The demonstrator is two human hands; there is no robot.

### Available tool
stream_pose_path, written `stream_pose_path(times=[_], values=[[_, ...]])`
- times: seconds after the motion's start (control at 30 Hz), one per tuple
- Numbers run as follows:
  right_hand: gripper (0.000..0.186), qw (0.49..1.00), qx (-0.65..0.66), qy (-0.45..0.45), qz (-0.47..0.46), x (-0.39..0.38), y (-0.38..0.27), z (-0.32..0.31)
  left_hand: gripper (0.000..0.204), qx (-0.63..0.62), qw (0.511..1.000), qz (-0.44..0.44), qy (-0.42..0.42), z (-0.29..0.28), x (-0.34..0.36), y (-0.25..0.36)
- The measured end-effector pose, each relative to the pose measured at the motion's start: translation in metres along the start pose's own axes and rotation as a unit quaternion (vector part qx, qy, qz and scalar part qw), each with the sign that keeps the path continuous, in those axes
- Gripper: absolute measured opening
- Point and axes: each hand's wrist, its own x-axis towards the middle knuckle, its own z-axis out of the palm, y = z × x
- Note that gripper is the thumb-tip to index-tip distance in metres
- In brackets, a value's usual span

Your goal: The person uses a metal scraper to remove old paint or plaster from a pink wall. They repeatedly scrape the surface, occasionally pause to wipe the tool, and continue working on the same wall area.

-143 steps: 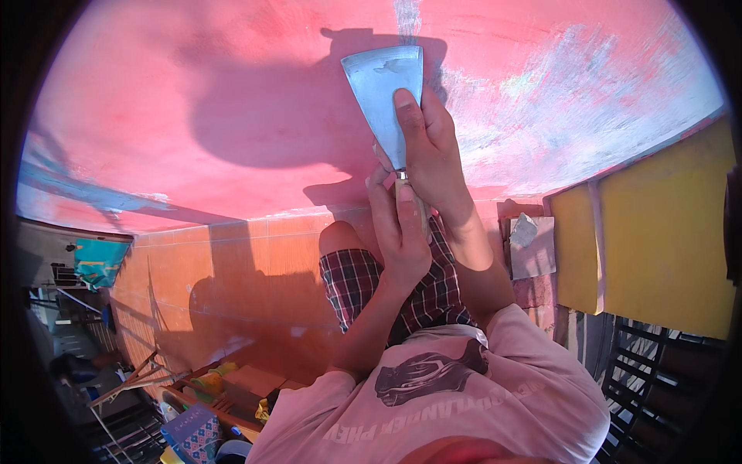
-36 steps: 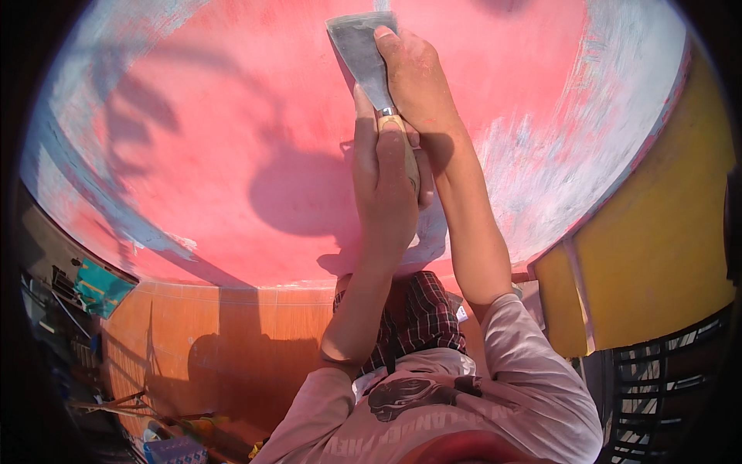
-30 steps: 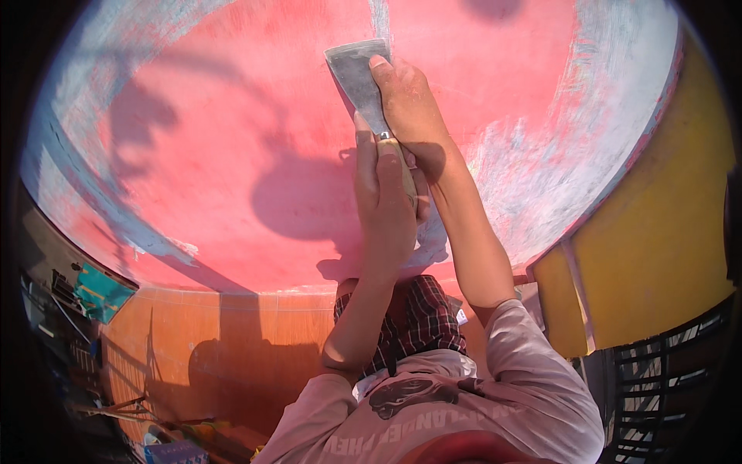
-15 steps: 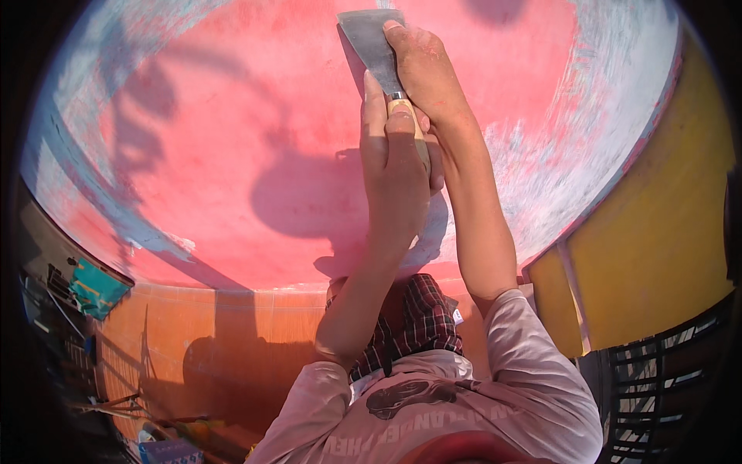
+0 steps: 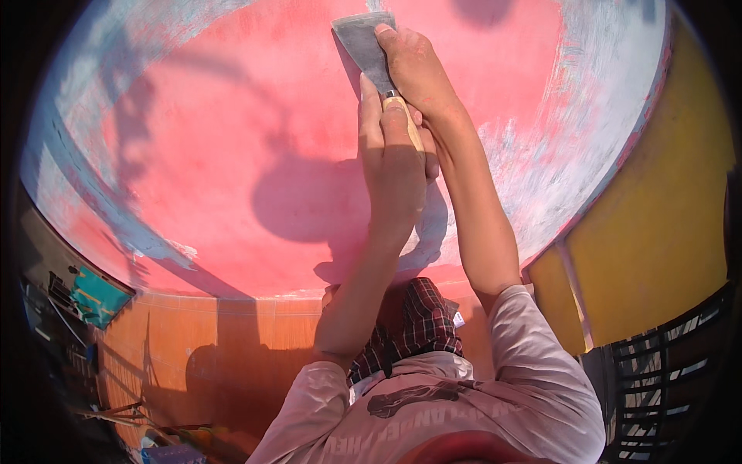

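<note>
Both my hands are on one paint scraper (image 5: 362, 48), which has a wide grey metal blade and a pale wooden handle. My left hand (image 5: 393, 158) wraps the handle from below, its thumb along the wood and a finger stretched up toward the blade. Higher up, my right hand (image 5: 421, 73) grips around the neck and presses its thumb on the blade's right side. The blade's broad edge rests against or very near the wall (image 5: 209, 131), which is pink with worn pale-blue patches. A whitish scraped streak shows just above the blade.
Orange tiled floor (image 5: 286, 332) runs along the wall's foot. To the right stand a yellow wall (image 5: 657, 185) and a dark slatted grille (image 5: 657, 387). At left are a teal panel (image 5: 99, 297) and wooden poles (image 5: 108, 417). Shadows fall across the pink surface.
The scraper and both hands sit slightly further left in the picture, along with a small shift of the whole view. My grip is unchanged.
</note>
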Motion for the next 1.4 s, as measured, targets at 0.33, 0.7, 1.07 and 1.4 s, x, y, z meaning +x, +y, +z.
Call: stream_pose_path(times=[0.33, 0.7, 1.07, 1.4], values=[[0.04, 0.999, 0.027, 0.001, 0.048, 0.009, -0.022, -0.002, 0.029, -0.02, 0.998, 0.045, -0.049, 0.004, 0.011, 0.018], [0.037, 0.988, 0.089, -0.044, 0.122, 0.014, -0.025, -0.018, 0.018, -0.04, 0.989, 0.055, -0.134, 0.002, 0.009, 0.019], [0.043, 0.999, 0.022, 0.004, 0.031, 0.014, 0.016, -0.004, 0.021, -0.02, 0.995, 0.026, -0.09, -0.004, -0.003, 0.009], [0.042, 0.996, 0.08, 0.038, 0.017, 0.024, -0.008, 0.006, 0.023, -0.019, 0.991, 0.063, -0.112, -0.006, 0.018, 0.014]])
